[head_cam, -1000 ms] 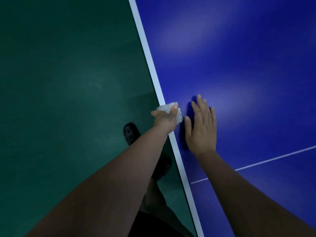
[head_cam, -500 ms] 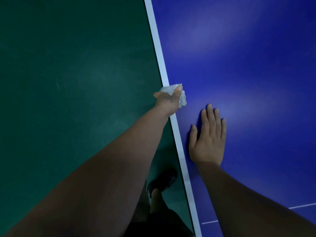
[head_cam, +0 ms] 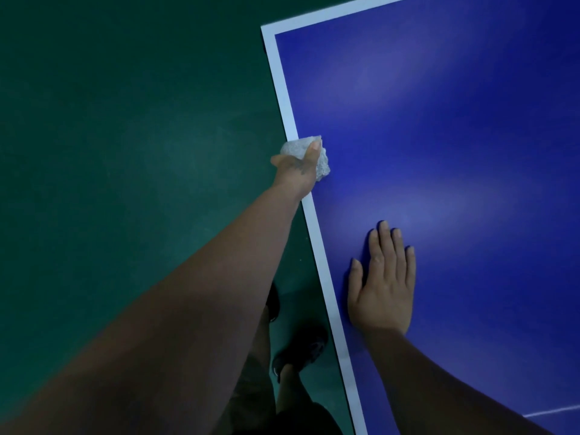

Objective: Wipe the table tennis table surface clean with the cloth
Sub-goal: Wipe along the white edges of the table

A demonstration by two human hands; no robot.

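Observation:
The blue table tennis table (head_cam: 439,120) fills the right side of the view, with a white border line along its left edge and a corner at the top. My left hand (head_cam: 296,169) grips a crumpled white cloth (head_cam: 323,166) and holds it against the white edge line. My right hand (head_cam: 383,284) lies flat on the blue surface, fingers straight and together, nearer to me than the cloth.
Green floor (head_cam: 125,152) lies left of the table. My dark shoes (head_cam: 301,350) stand on it close to the table's edge. A thin white line (head_cam: 552,412) crosses the table at the bottom right.
My left hand has slid the cloth farther along the white edge, toward the table's corner, which has come into view. My right hand stays flat on the table and trails behind.

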